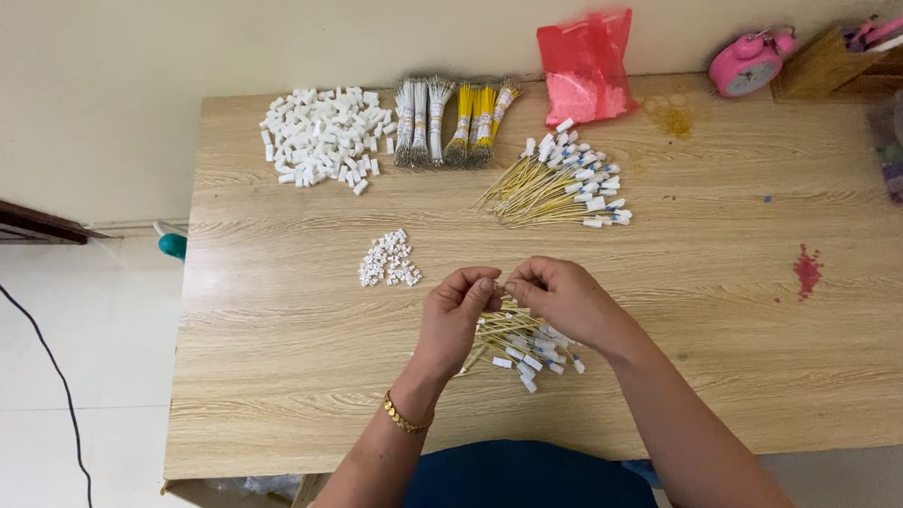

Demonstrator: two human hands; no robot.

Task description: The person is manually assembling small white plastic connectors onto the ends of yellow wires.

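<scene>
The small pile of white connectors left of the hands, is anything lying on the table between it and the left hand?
Nothing visible does. Bare wood table lies between the left hand and the small pile of white connectors. The yellow wires with white ends sit under the hands, off that path.

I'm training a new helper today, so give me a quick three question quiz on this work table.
1. True or false: both hands meet above a pile of yellow wires.
2. What lies nearest the left hand: A) small white pieces, B) red bag, C) pink clock?
3. Which wrist wears the gold bracelet?

Key: 1 true; 2 A; 3 left.
</scene>
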